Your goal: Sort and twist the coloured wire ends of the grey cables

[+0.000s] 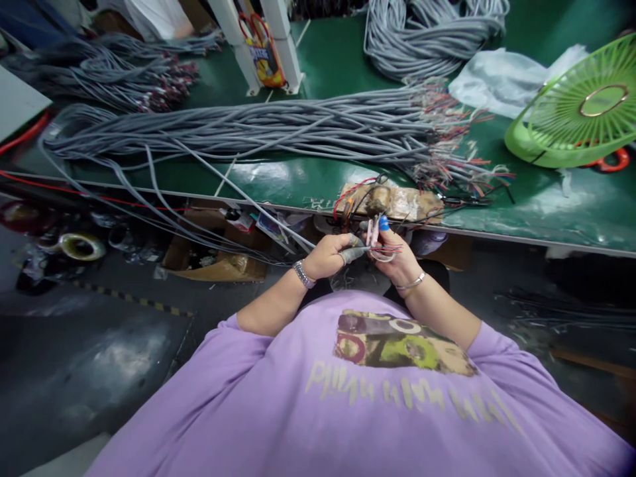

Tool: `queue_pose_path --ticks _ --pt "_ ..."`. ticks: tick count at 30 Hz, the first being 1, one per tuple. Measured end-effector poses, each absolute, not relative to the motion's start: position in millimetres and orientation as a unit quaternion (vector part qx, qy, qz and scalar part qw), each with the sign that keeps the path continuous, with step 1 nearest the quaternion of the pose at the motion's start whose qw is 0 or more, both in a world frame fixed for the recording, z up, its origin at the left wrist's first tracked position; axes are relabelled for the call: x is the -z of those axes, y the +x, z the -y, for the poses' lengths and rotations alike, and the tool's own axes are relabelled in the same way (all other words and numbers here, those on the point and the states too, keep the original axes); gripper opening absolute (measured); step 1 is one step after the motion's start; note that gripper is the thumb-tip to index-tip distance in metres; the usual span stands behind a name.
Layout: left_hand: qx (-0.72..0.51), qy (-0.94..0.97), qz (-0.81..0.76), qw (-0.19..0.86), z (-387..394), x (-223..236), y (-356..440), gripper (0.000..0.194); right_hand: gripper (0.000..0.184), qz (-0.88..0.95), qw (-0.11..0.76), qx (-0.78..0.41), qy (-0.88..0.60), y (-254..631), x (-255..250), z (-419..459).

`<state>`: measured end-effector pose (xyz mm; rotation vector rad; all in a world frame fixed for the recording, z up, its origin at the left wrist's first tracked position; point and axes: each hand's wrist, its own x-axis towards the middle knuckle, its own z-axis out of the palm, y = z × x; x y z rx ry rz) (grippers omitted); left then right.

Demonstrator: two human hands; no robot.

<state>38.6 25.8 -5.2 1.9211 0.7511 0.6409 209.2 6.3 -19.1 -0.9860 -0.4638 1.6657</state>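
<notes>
My left hand (328,257) is closed, its covered fingertips pinching the end of a grey cable (263,215) that trails back to the bundle on the bench. Thin red and white wires (391,250) fan out from that end toward my right palm. My right hand (401,266) is curled, with a blue cover (383,223) on one fingertip. It grips a small pinkish-white piece (371,233) beside the wires; its exact kind is unclear. Just beyond both hands, a taped block (405,202) with black and red leads sits at the bench edge.
A long bundle of grey cables (278,126) lies across the green bench (318,179), bare wires to the right. More cables (432,36) are coiled behind. A green fan (576,109) stands at right near a plastic bag (497,79). Below the bench is a cardboard box (213,265).
</notes>
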Motion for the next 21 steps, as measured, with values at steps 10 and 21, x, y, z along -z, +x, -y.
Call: queue_pose_path --ticks 10,21 --pt "-0.235 0.79 -0.267 0.5 -29 -2 35 0.039 0.064 0.194 0.519 -0.736 -0.389 213 25 3" --pt "-0.162 0.776 -0.191 0.579 -11 -18 2 0.034 0.061 0.159 0.478 -0.762 -0.408 228 44 17"
